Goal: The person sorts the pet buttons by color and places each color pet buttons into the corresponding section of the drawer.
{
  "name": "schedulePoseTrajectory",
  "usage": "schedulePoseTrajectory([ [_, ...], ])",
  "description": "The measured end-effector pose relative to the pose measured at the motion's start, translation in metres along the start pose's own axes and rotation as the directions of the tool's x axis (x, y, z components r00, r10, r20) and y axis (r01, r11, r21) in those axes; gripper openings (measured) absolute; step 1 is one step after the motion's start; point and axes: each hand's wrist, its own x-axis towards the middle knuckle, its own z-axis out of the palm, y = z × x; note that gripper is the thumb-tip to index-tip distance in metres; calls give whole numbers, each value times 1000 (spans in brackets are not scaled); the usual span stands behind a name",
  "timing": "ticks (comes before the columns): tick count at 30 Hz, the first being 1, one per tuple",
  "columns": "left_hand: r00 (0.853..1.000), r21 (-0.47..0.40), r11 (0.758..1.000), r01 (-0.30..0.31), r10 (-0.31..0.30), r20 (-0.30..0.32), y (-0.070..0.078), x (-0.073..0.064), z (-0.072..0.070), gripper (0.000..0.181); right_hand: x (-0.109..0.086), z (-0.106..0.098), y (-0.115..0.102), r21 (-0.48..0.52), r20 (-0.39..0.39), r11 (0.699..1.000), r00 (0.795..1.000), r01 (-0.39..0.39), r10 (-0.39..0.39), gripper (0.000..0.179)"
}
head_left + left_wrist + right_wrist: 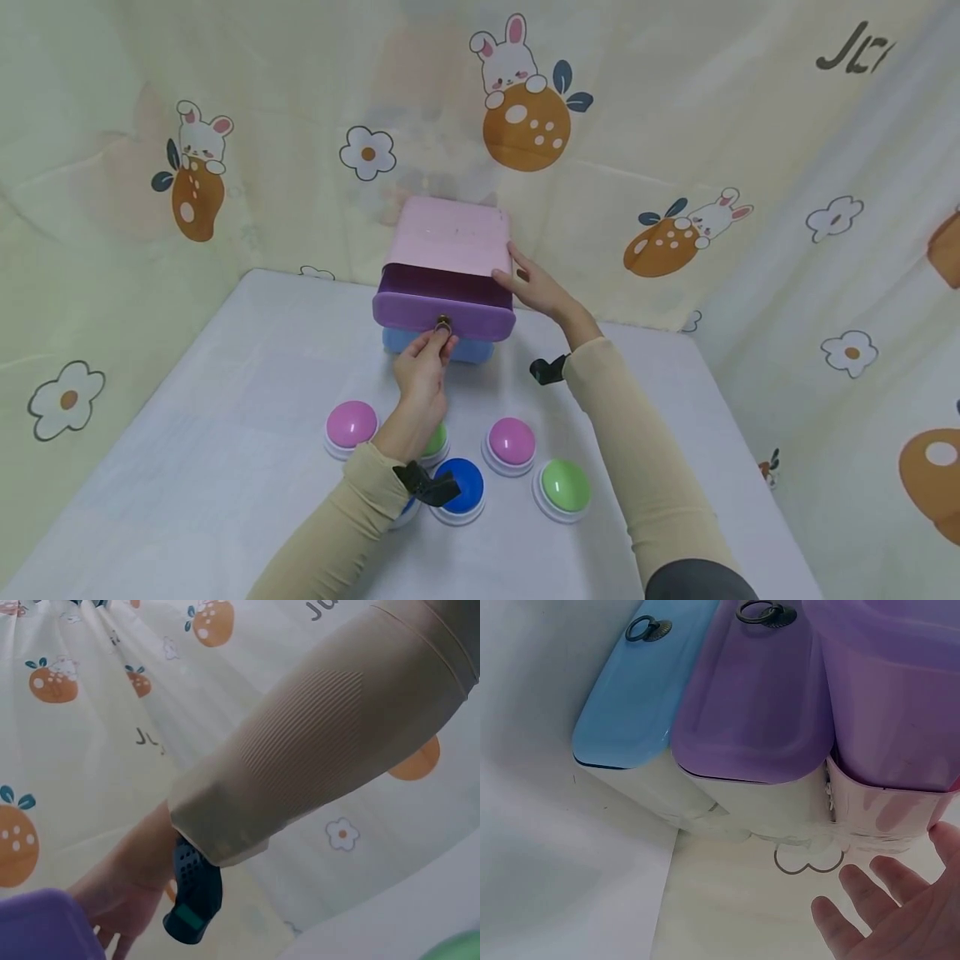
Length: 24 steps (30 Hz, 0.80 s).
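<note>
A small stacked drawer cabinet with a pink top [450,237] stands at the back of the table. Its top purple drawer [405,312] is pulled partway out. My left hand [422,375] pinches the metal ring pull [443,322] on that drawer's front. Against the cabinet's upper right side rests my right hand [542,292], fingers spread. In the right wrist view, a closed purple drawer [754,705] and a closed blue drawer [645,682] sit below the pulled-out one, each with a ring pull. The left wrist view catches a corner of the purple drawer [45,926] and the right forearm.
Several dome buttons on white bases stand on the white table [225,433] in front: a pink one [352,423], another pink button [512,441], a green one [566,485] and a blue one [461,486]. Others are partly hidden by my left arm. A rabbit-patterned curtain [300,208] hangs behind.
</note>
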Motion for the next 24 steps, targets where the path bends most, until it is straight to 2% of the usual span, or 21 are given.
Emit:
schedulePoseTrajectory([
  [6,1000,-26,1000,-9,9,10,0,1,1,9,-11,-5,-21,36,40,999,999,-18,16,81],
  [10,1000,-23,1000,-8,8,20,0,2,1,8,-20,-7,-33,23,48,999,999,-25,24,79],
  [24,998,-19,1000,-9,10,65,-2,0,-6,7,-25,-4,-30,34,47,999,999,-22,20,80],
])
